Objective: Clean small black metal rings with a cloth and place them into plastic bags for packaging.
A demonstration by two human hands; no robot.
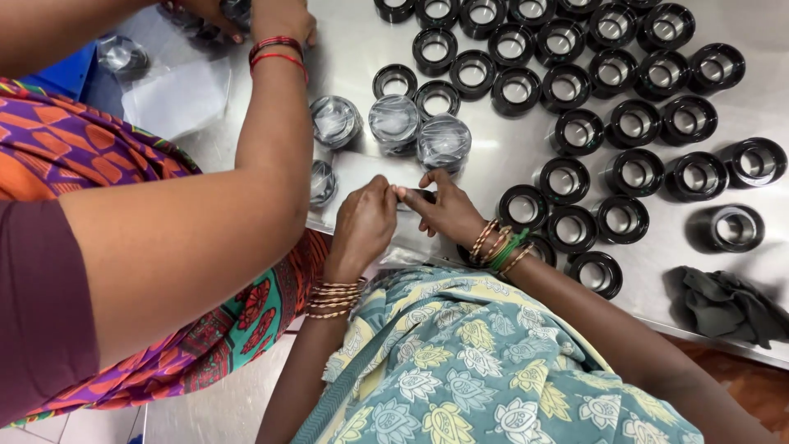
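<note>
My left hand [362, 226] and my right hand [448, 210] meet at the near edge of the steel table [509, 148]. Together they pinch a black ring [422, 196], which is mostly hidden by my fingers. It is held over a sheet of clear plastic [362, 168]. Just beyond my hands stand three rings wrapped in clear plastic [394, 122]. A further wrapped ring [322, 182] lies to the left, partly behind a co-worker's arm.
Several bare black rings [633, 123] stand in rows across the right and far side of the table. A dark grey cloth [723, 304] lies at the near right edge. A co-worker's arm [271, 123] reaches across the left side towards clear bags [177, 99] and a blue bin [66, 74].
</note>
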